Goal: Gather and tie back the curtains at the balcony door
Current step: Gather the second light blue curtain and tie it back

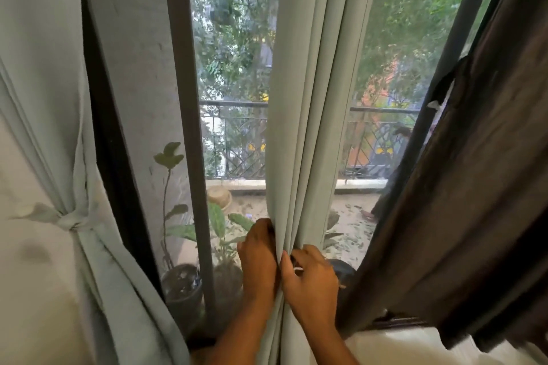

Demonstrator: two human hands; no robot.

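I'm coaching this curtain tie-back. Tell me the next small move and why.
Probably draw the folds tighter into one bunch: both the left hand and right hand pinch the middle curtain, which hangs loose with no tie, unlike the tied left curtain.

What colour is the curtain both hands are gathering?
Pale grey-green, plain, no pattern; the middle curtain, head view.

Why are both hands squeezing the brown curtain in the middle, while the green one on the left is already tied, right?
Not quite. The head view shows both hands, left and right, squeezing the green middle curtain, not the brown curtain at right. The left curtain is already tied.
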